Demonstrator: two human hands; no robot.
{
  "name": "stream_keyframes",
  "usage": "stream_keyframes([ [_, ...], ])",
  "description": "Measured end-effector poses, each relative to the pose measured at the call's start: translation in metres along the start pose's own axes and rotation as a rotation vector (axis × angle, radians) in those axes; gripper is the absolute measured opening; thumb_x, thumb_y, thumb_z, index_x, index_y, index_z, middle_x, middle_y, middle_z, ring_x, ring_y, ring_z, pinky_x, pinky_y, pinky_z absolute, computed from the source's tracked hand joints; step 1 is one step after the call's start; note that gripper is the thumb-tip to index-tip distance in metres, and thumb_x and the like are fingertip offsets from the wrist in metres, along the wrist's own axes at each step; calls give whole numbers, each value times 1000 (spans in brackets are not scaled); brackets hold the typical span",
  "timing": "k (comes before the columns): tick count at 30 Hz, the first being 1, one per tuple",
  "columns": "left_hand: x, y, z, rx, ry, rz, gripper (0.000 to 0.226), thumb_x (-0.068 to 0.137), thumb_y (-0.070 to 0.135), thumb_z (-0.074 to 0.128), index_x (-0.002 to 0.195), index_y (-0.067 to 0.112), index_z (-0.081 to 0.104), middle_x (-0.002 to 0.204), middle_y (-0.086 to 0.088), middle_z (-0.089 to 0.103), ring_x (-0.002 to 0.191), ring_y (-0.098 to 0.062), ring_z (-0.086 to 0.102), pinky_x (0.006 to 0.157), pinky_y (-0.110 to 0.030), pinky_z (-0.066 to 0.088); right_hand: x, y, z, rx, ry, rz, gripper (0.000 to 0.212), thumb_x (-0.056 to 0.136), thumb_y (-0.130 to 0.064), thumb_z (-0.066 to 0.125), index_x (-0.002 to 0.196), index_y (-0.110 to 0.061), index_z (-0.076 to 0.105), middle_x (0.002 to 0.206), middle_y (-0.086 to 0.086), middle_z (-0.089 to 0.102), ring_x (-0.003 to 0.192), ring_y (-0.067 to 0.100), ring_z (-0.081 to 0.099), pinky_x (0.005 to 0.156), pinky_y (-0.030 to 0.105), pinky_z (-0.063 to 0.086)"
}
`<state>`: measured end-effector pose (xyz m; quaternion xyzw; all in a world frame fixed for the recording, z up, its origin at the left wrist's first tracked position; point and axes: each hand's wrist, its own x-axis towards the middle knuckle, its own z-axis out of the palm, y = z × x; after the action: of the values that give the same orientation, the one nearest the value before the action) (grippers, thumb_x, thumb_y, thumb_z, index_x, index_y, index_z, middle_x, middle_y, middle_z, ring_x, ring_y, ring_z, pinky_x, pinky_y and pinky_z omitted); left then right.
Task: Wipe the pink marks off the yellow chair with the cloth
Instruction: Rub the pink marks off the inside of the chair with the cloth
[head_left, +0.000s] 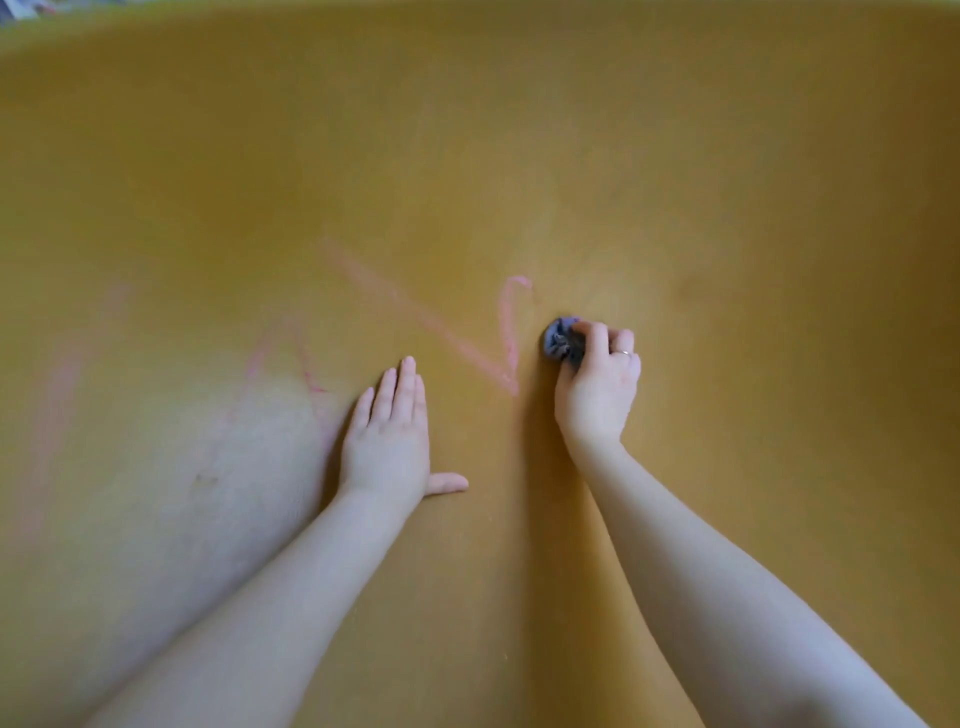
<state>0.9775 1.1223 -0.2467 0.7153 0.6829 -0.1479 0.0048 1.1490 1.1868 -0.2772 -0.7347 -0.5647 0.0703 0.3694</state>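
Observation:
The yellow chair fills nearly the whole view as a broad curved surface. Pink marks cross it: a V-shaped mark in the middle, fainter lines left of my left hand, and pale smears at the far left. My right hand is closed on a small bunched bluish-grey cloth, pressed to the chair just right of the V-shaped mark. My left hand lies flat on the chair, fingers together and thumb out, below and left of that mark, holding nothing.
A small patch of something beyond the chair shows at the top left corner; it is too blurred to identify. The chair surface curves upward toward the top and right.

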Motion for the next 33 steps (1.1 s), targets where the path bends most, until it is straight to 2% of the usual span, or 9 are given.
stream_keyframes([
  [5,2,-8,4,-124,-32,61,127,65,73,59,148,5,-8,155,-7,-23,145,-20,-11,117,-31,2,-75,5,3,-65,-238,-643,20,77,-18,54,89,-18,69,84,11,60,56,29,47,53,28,47],
  [9,4,-25,-4,-76,-88,153,126,67,68,64,149,10,-12,153,-4,-28,144,-17,-16,117,-30,0,-71,5,-2,-38,-384,-814,28,75,-29,45,87,-20,69,79,9,58,57,28,51,50,28,46],
  [12,2,-28,-3,-25,-82,165,127,67,69,63,148,11,-14,153,-4,-29,144,-16,-16,116,-31,-2,-22,5,1,-103,-235,-698,27,71,-23,45,86,-15,67,78,14,56,62,32,52,50,34,46],
  [15,4,-28,2,-20,-76,163,128,66,71,61,147,11,-17,153,-4,-30,144,-17,-17,116,-31,-4,31,1,-3,-43,30,-317,28,73,-2,52,97,-9,64,93,20,55,78,38,52,63,38,43],
  [18,6,-30,6,-41,-68,170,129,65,73,60,147,12,-18,152,-3,-31,143,-16,-19,116,-31,-5,41,-8,3,80,142,-37,37,77,6,47,105,-11,64,109,18,52,89,35,47,75,35,38],
  [22,7,-32,8,-69,-48,184,129,64,73,61,148,13,-16,153,-2,-30,143,-15,-19,116,-30,-6,-37,-13,19,-72,-101,-522,23,79,-17,49,95,-17,67,101,16,58,79,36,53,71,34,34],
  [25,7,-32,6,-83,-43,181,129,63,71,63,148,13,-14,153,-3,-28,143,-16,-18,116,-30,-5,-86,-12,15,-123,-246,-642,41,77,-51,47,95,-20,68,105,13,61,82,31,52,71,35,44],
  [29,6,-30,5,-69,-45,171,129,64,71,63,148,12,-15,153,-3,-28,144,-16,-18,116,-31,-5,-49,-17,20,-102,-145,-702,23,80,-28,46,76,-16,65,82,12,58,65,30,51,53,36,46],
  [33,6,-31,6,-80,-47,179,129,63,72,62,148,12,-15,153,-3,-29,143,-16,-19,116,-31,-6,15,-15,14,-96,54,-472,10,76,-7,58,82,-11,65,89,19,59,70,35,51,61,36,41],
])
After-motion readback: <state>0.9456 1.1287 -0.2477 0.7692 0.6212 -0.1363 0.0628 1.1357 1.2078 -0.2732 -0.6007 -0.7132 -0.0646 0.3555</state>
